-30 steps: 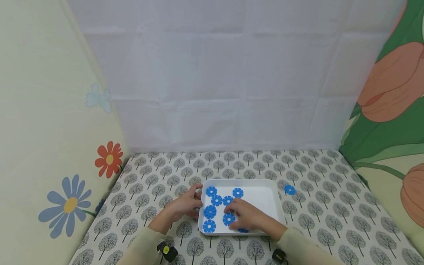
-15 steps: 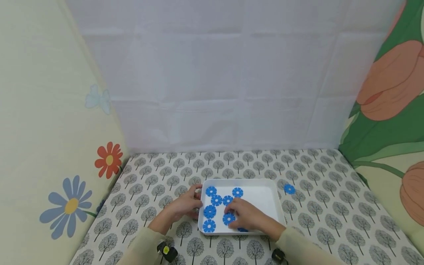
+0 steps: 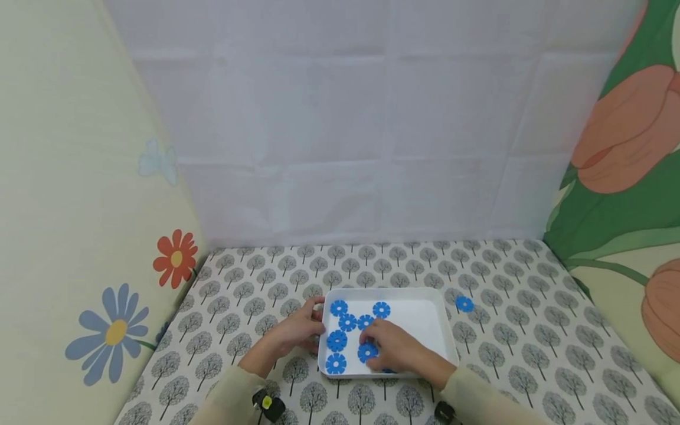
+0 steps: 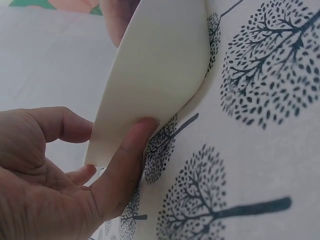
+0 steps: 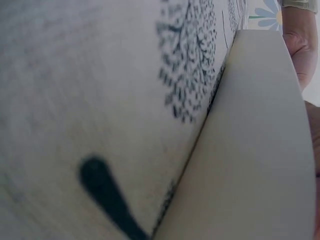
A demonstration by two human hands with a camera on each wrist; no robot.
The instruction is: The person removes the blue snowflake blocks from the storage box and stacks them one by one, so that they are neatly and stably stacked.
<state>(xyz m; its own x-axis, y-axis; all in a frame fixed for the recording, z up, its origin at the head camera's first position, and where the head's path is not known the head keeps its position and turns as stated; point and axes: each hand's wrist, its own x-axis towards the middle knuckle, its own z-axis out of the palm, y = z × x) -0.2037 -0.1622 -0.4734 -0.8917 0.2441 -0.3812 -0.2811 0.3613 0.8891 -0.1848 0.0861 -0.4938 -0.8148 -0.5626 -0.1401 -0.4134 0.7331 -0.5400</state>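
Observation:
My left hand (image 3: 297, 326) grips the left side of a white tray (image 3: 419, 293); in the left wrist view its thumb presses the outer wall (image 4: 165, 60) and other fingers bend to the rim. Inside the tray my right hand (image 3: 395, 347) curls over a blue notched building disc (image 3: 366, 353), index finger at its top edge and thumb at its lower edge. Another disc under that palm is mostly hidden. Several matching discs lie flat, one (image 3: 336, 363) in the near left corner and one (image 3: 381, 309) farther back. The right wrist view shows mainly the tray's outer wall (image 5: 250, 140).
One more blue disc (image 3: 464, 304) lies on the cloth beyond the tray's right side. A tree-patterned cloth (image 3: 239, 319) covers the table. A plain white sheet (image 3: 340, 147) hangs behind, and flower-printed panels (image 3: 627, 236) stand on both sides.
My right hand has shifted very slightly left, covering more of the disc beneath its palm. The left hand, tray and other discs stay in place.

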